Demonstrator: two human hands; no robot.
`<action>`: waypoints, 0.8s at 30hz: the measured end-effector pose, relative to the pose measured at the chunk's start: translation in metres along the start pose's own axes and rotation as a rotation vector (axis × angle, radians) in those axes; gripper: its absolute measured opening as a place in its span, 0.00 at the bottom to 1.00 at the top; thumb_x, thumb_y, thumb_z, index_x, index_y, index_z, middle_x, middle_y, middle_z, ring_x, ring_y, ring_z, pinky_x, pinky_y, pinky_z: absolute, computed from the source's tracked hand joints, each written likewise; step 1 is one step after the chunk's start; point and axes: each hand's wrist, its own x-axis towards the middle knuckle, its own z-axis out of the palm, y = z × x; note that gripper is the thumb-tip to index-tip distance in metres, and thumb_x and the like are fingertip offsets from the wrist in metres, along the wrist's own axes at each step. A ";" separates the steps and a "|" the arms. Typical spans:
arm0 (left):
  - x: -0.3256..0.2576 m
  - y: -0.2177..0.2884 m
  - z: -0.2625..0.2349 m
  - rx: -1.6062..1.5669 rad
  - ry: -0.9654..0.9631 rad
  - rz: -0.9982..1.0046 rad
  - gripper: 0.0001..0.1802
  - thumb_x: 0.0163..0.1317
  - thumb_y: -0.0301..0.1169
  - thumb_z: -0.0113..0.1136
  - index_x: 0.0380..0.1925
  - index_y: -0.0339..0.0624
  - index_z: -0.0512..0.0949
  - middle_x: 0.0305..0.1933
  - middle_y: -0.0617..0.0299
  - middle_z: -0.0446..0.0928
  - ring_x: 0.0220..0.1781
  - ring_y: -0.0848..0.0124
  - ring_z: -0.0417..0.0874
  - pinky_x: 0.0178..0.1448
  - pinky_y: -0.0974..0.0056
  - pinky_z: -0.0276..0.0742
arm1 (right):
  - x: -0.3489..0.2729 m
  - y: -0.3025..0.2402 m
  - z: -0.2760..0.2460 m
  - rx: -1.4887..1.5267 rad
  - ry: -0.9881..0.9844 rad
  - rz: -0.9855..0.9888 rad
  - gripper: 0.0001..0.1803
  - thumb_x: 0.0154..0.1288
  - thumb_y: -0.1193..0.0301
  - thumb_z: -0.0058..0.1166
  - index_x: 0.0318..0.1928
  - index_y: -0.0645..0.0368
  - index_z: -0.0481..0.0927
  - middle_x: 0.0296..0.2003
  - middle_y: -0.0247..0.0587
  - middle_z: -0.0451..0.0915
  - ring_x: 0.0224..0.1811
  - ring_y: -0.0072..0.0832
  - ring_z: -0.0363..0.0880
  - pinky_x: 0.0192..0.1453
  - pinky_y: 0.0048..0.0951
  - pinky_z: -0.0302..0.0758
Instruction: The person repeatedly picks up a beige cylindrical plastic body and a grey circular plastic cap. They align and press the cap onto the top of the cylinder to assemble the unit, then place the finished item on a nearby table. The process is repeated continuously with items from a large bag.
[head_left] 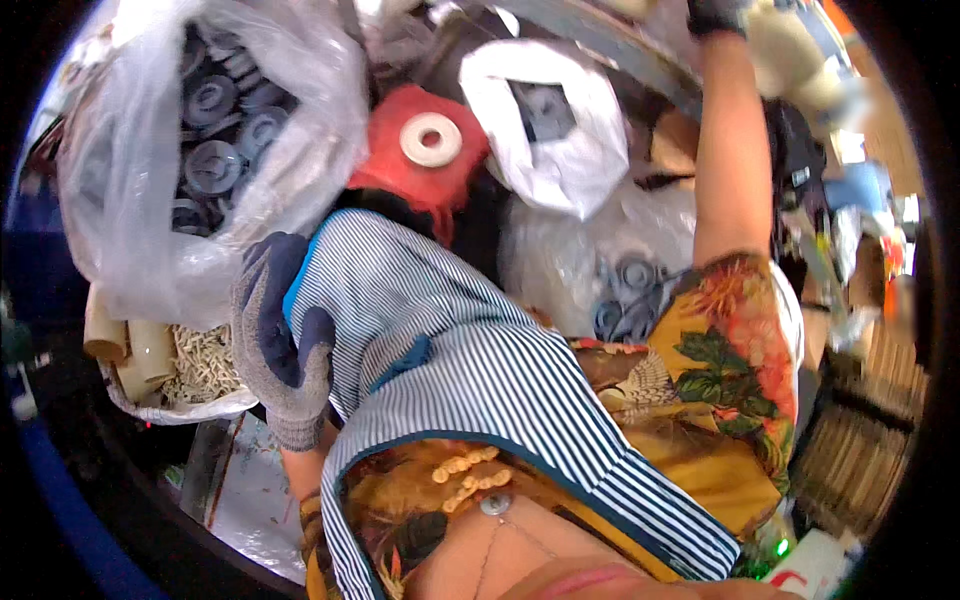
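Observation:
My left hand (285, 330), in a grey work glove with dark coating, rests beside the left edge of my striped apron (430, 300). Its thumb stands apart from the fingers, and nothing shows in it. My right arm stretches forward to the far right. There my right hand (716, 16), in a dark glove, is cut off by the upper edge, near a blurred cream-coloured object (790, 50). Its fingers are hidden. Ahead of my lap, a white ring (431, 140) lies on red cloth (400, 110).
A clear plastic bag (120, 200) of dark round plastic parts stands far left. Below it, a white sack (205, 407) holds small pale pieces beside cardboard tubes (150, 350). A white bag (500, 150) with grey parts sits ahead. Stacked cardboard (850, 470) is at right.

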 end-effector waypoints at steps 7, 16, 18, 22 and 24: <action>-0.024 -0.028 -0.002 0.164 -0.097 -0.072 0.25 0.58 0.28 0.58 0.57 0.32 0.75 0.59 0.44 0.77 0.64 0.48 0.74 0.72 0.48 0.63 | -0.061 0.048 -0.003 0.275 -0.496 -0.374 0.23 0.71 0.65 0.56 0.61 0.63 0.74 0.49 0.37 0.81 0.50 0.22 0.77 0.57 0.25 0.73; -0.048 -0.048 0.000 0.298 -0.210 -0.182 0.25 0.61 0.31 0.61 0.58 0.34 0.75 0.59 0.47 0.76 0.64 0.49 0.74 0.71 0.49 0.64 | -0.309 0.356 0.005 -1.048 -1.357 0.085 0.36 0.50 0.50 0.67 0.58 0.54 0.77 0.54 0.49 0.79 0.55 0.43 0.79 0.62 0.42 0.74; -0.044 -0.048 0.005 0.411 -0.276 -0.103 0.25 0.61 0.33 0.62 0.58 0.36 0.75 0.59 0.48 0.76 0.64 0.48 0.74 0.70 0.47 0.64 | -0.331 0.385 -0.013 -0.977 -1.347 0.247 0.47 0.43 0.51 0.71 0.65 0.57 0.71 0.62 0.51 0.74 0.62 0.44 0.75 0.65 0.42 0.72; -0.039 -0.047 0.016 0.371 -0.295 -0.063 0.22 0.59 0.29 0.61 0.55 0.35 0.77 0.58 0.49 0.78 0.63 0.49 0.76 0.71 0.49 0.64 | -0.344 0.421 -0.008 -0.962 -1.597 0.333 0.48 0.42 0.54 0.71 0.65 0.59 0.69 0.63 0.53 0.73 0.64 0.45 0.73 0.68 0.42 0.70; -0.043 -0.047 0.018 0.377 -0.317 -0.048 0.24 0.59 0.31 0.62 0.56 0.37 0.77 0.58 0.49 0.78 0.62 0.49 0.75 0.71 0.47 0.64 | -0.332 0.373 -0.011 -0.896 -1.577 0.394 0.37 0.48 0.61 0.65 0.61 0.54 0.72 0.54 0.54 0.79 0.55 0.45 0.79 0.58 0.43 0.76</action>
